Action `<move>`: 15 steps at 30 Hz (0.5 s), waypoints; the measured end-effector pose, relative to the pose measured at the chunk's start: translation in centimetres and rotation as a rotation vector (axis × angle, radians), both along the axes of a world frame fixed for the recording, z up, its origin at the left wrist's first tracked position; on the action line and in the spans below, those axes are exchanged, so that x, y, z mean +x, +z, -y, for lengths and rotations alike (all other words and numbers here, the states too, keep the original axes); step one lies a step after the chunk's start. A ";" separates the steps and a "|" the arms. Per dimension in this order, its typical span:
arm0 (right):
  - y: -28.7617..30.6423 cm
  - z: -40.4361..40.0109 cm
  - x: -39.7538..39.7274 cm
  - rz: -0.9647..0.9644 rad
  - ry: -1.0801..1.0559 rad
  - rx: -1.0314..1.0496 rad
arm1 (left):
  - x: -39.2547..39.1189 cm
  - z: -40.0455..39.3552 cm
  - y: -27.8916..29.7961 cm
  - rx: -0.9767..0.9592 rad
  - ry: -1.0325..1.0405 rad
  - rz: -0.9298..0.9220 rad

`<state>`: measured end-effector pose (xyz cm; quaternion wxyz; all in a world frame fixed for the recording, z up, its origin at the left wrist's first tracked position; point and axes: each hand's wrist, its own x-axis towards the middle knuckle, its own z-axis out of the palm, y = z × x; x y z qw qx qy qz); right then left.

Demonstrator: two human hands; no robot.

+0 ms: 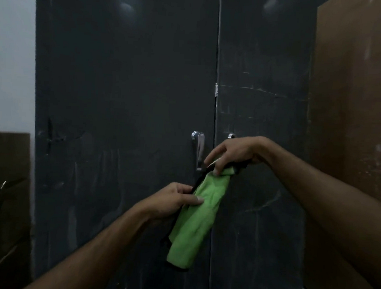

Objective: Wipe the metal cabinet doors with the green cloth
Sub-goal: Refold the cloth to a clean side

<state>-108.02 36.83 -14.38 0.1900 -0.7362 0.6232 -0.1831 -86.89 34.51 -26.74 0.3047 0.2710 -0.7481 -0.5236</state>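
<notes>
1. The left forearm enters from 7 o'clock and runs up toward the centre; the left hand (173, 201) sits just below mid-frame, knuckles up, with thumb and fingers curled and pinching the left edge of the green cloth (194, 219) about a third of the way down its length.
2. The right forearm comes in from 4 o'clock and slopes up to a bent wrist; the right hand (231, 153) hangs from above with fingers pointing down and to the left, and its fingertips pinch the top end of the cloth, which bunches there.
3. The cloth hangs folded into a long strip in front of the seam between the doors. Its long axis runs from 1 o'clock at the right hand to 7 o'clock at its free lower end, which dangles below the left hand. A dark trim shows along its left edge and at the bottom.
4. Behind the cloth stand the two dark grey metal cabinet doors (126, 96), shut, scuffed and scratched, their seam running vertically at 12 o'clock.
5. A chrome lever handle (198, 149) points down on the left door, just at 10 o'clock from the right hand; a small chrome lock (231, 136) sits on the right door, right above that hand.
6. Brown panels (354, 108) flank the cabinet at 3 and 8 o'clock, and a pale wall (11, 57) shows at 10 o'clock.
</notes>
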 end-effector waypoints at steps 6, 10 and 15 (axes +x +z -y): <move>-7.3 0.1 -1.8 0.220 -0.304 -0.380 | -0.8 0.3 -0.5 0.091 0.088 -0.216; -10.6 -2.1 -1.4 0.425 -0.256 -0.172 | -1.5 0.5 -0.9 0.085 0.100 -0.181; -11.9 -3.7 -1.4 0.701 0.026 0.076 | -1.9 0.5 -1.3 0.119 0.029 -0.236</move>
